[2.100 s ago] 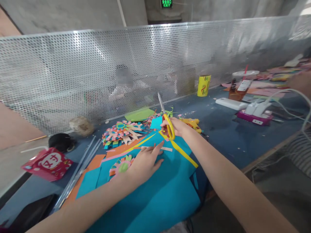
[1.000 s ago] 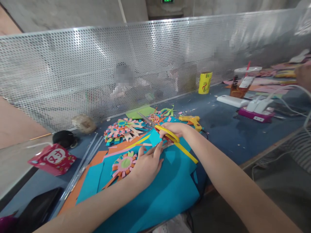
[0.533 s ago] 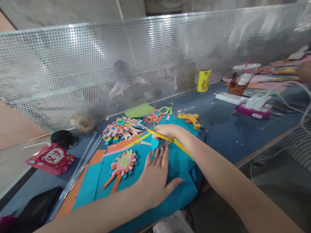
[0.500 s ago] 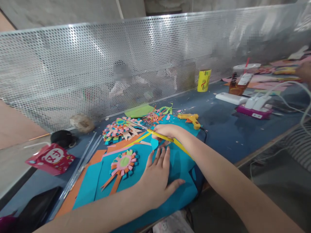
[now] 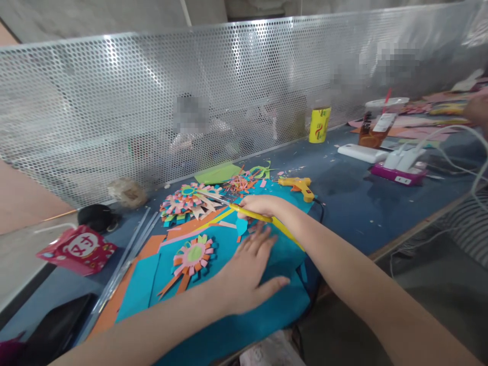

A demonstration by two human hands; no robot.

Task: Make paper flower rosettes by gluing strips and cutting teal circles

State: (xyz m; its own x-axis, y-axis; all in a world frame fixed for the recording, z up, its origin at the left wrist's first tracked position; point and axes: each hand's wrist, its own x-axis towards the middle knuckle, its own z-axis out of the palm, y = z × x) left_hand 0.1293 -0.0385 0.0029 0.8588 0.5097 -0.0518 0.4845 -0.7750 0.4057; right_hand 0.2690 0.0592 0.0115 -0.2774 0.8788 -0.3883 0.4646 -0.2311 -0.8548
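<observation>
"What does the right hand (image 5: 265,204) hold?"
"Yellow scissors (image 5: 246,212), gripped above the big blue paper (image 5: 282,305)."
"And the left hand (image 5: 246,277)?"
"Its fingers are spread wide over that paper."

Yellow-handled scissors (image 5: 249,213), metal blades toward the far left, beside a small bright-blue paper piece (image 5: 241,226)

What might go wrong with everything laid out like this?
The scissors in the right hand point toward the stacked paper rosettes, so a careless snip might nick one. The drink cup stands near the purple power strip with white chargers in it; a spill could wet them. The glue gun has a cord close to the right forearm, which might snag it.
</observation>
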